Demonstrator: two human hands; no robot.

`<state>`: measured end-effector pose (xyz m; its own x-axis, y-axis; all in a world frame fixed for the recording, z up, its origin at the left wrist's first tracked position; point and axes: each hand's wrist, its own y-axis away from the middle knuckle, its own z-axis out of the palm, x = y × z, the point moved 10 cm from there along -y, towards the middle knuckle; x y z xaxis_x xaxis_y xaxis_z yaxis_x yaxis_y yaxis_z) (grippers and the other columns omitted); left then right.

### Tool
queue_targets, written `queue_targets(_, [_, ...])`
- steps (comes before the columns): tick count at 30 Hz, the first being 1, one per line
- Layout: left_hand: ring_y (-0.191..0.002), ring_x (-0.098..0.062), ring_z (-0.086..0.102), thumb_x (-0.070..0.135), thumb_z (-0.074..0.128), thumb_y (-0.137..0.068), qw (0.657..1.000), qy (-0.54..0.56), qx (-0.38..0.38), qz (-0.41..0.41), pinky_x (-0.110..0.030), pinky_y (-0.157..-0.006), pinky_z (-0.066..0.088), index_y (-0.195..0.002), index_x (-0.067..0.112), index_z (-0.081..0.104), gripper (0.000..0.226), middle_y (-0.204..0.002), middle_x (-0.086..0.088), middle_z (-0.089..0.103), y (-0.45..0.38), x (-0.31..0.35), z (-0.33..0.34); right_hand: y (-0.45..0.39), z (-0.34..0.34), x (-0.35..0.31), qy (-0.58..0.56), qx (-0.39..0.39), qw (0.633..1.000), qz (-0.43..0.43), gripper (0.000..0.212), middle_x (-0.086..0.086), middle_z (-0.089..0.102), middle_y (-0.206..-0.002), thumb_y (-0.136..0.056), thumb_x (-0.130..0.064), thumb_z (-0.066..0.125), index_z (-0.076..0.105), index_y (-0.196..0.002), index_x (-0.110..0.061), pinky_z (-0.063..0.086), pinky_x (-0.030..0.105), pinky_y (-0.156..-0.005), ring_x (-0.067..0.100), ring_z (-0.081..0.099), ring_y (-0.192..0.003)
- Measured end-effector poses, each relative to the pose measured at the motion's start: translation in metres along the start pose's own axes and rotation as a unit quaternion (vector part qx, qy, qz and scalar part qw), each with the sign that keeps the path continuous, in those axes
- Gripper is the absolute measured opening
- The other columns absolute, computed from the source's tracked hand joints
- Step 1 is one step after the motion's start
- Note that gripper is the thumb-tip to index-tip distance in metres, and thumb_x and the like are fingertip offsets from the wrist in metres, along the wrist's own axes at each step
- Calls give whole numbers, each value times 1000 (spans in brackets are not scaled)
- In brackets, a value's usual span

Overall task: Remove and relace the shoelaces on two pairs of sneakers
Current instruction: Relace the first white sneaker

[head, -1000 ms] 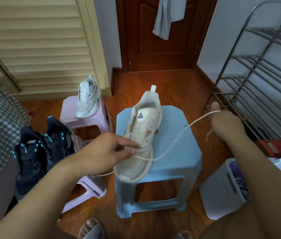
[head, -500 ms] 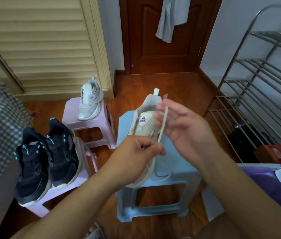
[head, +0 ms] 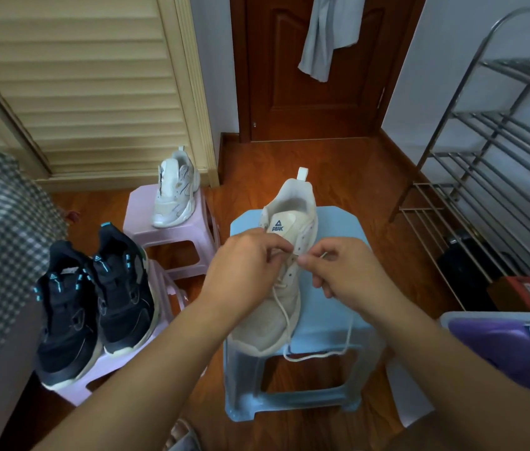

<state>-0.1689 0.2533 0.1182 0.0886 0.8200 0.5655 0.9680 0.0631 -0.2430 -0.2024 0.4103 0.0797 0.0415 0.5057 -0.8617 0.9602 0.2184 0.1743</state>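
While the cream sneaker (head: 284, 271) is sitting toe-toward-the-person on the blue stool (head: 338, 320), both hands are working over its eyelet rows. The left hand (head: 244, 268) is curling round the left side of the upper, fingertips pinching at the lace near the tongue; the right hand (head: 338, 271) is pinching the tip end of the white shoelace (head: 281, 307) just beside the right-hand eyelets, seemingly feeding it in. Below the right hand, slack lace is trailing down over the toe and looping off the stool's front edge.

Judging by its look, the lace is being soft, light and limp, so it wants gripping right at the stiff tip for threading; held further back it would likely buckle. The sneaker looks light and likely to slide on smooth plastic, so the left hand steadying it is sensible.

On the tongue, just beyond the left fingertips, a triangle logo with "PEAK" is reading clearly. Further left of the left hand, the black sneakers (head: 94, 301) are showing small teal marks, too small to read.
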Motion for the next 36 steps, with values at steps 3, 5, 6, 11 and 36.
queue_targets(3, [-77, -10, 56, 23, 69, -92, 1000, -2, -17, 23, -29, -74, 51, -102, 34, 77, 17, -77, 19, 51, -8, 3, 9, 0, -2, 2, -53, 40, 998, -9, 20, 0, 66, -58, -95, -14, 67, 70, -75, -14, 46, 20, -49, 10, 58, -49])
queue_targets(5, [-76, -7, 53, 21, 71, -90, 999, 16, -33, 20, -29, -76, 51, -103, 34, 77, 19, -76, 21, 52, -11, 0, 11, -1, -1, 9, -147, 28, 989, 14, 20, 3, 71, -65, -98, 0, 58, 69, -85, -10, 55, 22, -56, 15, 68, -59])
queue_targets(6, [-76, -6, 53, 21, 72, -88, 999, 22, -43, 19, -30, -78, 52, -103, 34, 78, 20, -76, 22, 54, -12, 0, 13, 0, 1, 12, -175, 18, 984, 26, 18, 6, 73, -69, -97, 4, 57, 68, -90, -8, 58, 24, -61, 18, 72, -64])
queue_targets(11, [-86, -7, 62, 27, 75, -88, 998, 33, -56, 1, -36, -85, 56, -104, 39, 78, 20, -97, 16, 72, -12, -5, 19, -1, 1, 16, -94, 31, 995, 21, 14, 8, 74, -70, -92, -1, 65, 69, -83, -11, 63, 39, -70, 23, 75, -66])
queue_targets(36, [-82, -6, 65, 24, 71, -92, 998, 59, -35, -9, -25, -77, 52, -94, 31, 79, 11, -84, 14, 73, -7, 15, 35, 10, -20, -36, 265, 61, 944, -187, 25, -12, 64, -94, -96, -28, 64, 63, -121, -30, 50, 30, -78, 8, 60, -85])
